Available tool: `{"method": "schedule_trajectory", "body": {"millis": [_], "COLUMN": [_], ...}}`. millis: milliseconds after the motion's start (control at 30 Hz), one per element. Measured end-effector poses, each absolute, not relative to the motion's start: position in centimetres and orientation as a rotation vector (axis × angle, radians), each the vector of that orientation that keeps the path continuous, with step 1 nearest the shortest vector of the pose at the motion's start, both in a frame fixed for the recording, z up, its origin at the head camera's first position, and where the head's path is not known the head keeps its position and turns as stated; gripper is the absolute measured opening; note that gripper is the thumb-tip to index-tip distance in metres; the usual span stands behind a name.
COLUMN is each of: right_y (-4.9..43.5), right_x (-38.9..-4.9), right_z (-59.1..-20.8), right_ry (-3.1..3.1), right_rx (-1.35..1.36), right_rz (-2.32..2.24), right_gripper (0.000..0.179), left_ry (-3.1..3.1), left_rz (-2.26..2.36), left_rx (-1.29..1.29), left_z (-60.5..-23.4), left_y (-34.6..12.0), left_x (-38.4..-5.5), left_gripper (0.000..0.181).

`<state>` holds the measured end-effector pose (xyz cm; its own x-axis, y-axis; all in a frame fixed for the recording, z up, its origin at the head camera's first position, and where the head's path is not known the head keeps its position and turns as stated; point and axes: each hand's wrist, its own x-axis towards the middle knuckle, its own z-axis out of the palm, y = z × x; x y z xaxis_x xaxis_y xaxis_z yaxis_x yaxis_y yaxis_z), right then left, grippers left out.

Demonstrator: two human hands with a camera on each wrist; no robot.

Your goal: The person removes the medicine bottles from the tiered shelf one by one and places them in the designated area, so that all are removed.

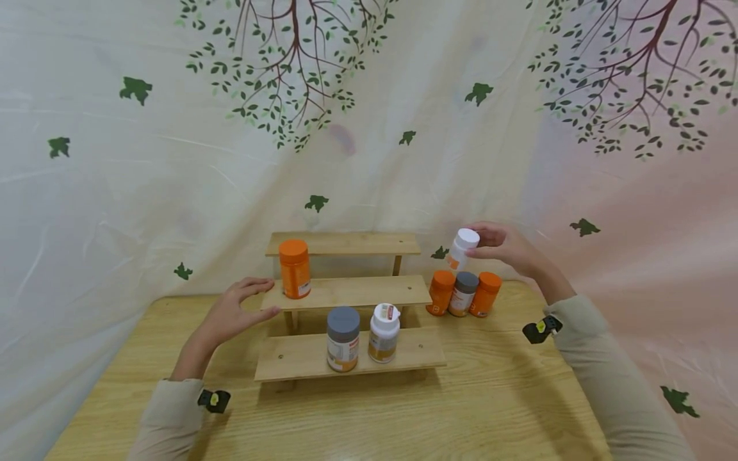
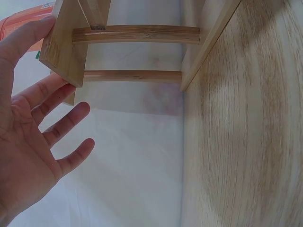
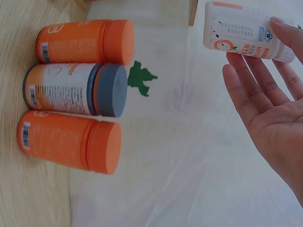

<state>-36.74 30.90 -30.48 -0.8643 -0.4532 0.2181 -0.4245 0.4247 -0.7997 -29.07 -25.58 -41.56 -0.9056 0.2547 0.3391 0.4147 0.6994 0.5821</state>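
My right hand [image 1: 504, 246] pinches a white vitamin bottle [image 3: 239, 30] between thumb and fingers. This bottle, with an orange fruit on its label, hangs tilted above two orange bottles and a grey-capped bottle [image 1: 463, 294] grouped on the table. My left hand [image 1: 236, 310] is at the left end of a three-tier wooden shelf [image 1: 357, 293]. Its thumb and first fingertips touch the middle plank, while the other fingers spread straight, as the left wrist view shows. An orange bottle [image 1: 295, 269] stands on that plank near this hand.
On the lowest plank stand a grey-capped bottle [image 1: 343, 339] and a white-capped bottle [image 1: 384, 333]. The shelf stands on a wood-grain table [image 1: 369, 422]. Behind it hangs a pale curtain [image 1: 230, 160] printed with leaves and branches.
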Motion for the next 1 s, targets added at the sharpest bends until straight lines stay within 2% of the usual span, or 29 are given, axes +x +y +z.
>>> {"method": "schedule_trajectory", "body": {"millis": [333,1000], "right_y": [33.6,38.9], "right_x": [-36.5,-36.5], "right_z": [-31.0,-33.5], "right_ry": [2.764,2.860], "right_rx": [-0.621,-0.515], "right_rz": [-1.354,-1.358], "right_gripper": [0.049,0.053], "left_ry": [-2.711,-2.710], "left_rz": [-0.968,-0.987], "left_rx": [-0.500,-0.510], "left_z": [-41.7,-41.7], "left_y": [-25.7,-25.7], "left_x": [-29.2,-29.1], "left_gripper": [0.067,0.068]}}
